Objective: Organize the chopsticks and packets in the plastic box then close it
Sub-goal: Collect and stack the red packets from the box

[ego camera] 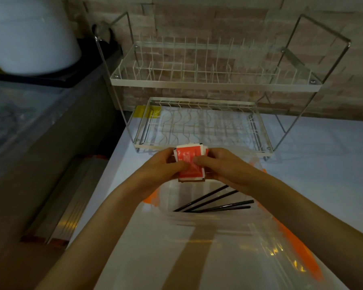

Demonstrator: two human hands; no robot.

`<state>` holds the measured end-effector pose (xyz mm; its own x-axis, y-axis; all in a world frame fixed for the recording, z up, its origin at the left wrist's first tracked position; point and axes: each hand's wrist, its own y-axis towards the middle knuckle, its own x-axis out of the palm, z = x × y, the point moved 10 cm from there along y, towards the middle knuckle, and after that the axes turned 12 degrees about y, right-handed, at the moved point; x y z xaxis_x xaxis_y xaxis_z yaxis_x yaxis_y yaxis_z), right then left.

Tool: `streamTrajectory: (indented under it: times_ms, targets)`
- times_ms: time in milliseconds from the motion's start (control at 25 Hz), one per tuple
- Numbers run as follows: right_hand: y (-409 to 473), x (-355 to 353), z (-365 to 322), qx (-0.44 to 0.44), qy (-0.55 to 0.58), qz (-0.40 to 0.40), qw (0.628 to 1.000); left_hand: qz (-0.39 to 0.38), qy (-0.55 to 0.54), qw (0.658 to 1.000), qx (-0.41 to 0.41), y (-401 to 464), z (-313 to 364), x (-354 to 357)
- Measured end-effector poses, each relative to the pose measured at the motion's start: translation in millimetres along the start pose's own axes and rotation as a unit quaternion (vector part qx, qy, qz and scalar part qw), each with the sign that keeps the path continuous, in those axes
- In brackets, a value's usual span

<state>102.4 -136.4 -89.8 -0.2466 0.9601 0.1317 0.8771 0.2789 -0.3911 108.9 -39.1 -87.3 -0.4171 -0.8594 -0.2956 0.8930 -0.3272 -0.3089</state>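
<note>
A stack of red and white packets is held above the far end of the clear plastic box. My left hand grips the stack from the left, thumb on top. My right hand grips it from the right, its thumb on the top red packet. Several black chopsticks lie loosely crossed inside the box, below my right wrist. The box's clear lid with orange latches lies open toward me at the lower right.
A two-tier wire dish rack stands on the white counter right behind the packets, against a brick wall. A white appliance sits at the upper left. A dark ledge and gap run along the counter's left edge.
</note>
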Motion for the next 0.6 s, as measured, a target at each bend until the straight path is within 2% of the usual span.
streamTrajectory:
  times_ms: [160, 280, 400, 480, 520, 600]
  targets:
    - [3, 1, 5, -0.006, -0.006, 0.031, 0.999, 0.055, 0.118, 0.992, 0.006, 3, 1, -9]
    - [3, 5, 5, -0.004, 0.06, 0.018, 0.998, 0.054, 0.123, 0.99, 0.031, 2, 7, -10]
    - [5, 6, 4, -0.006, 0.075, 0.009, 0.997, 0.048, 0.114, 0.991, 0.046, 1, 9, -11]
    - [5, 6, 4, -0.005, 0.096, 0.011, 0.995, 0.064, 0.164, 0.983, 0.056, 0, 11, -14]
    - [5, 7, 4, -0.001, 0.116, 0.011, 0.993, 0.09, 0.202, 0.973, 0.07, -1, 13, -18]
    - [6, 8, 8, 0.015, 0.14, 0.016, 0.99, 0.192, 0.236, 0.948, 0.094, -9, 15, -37]
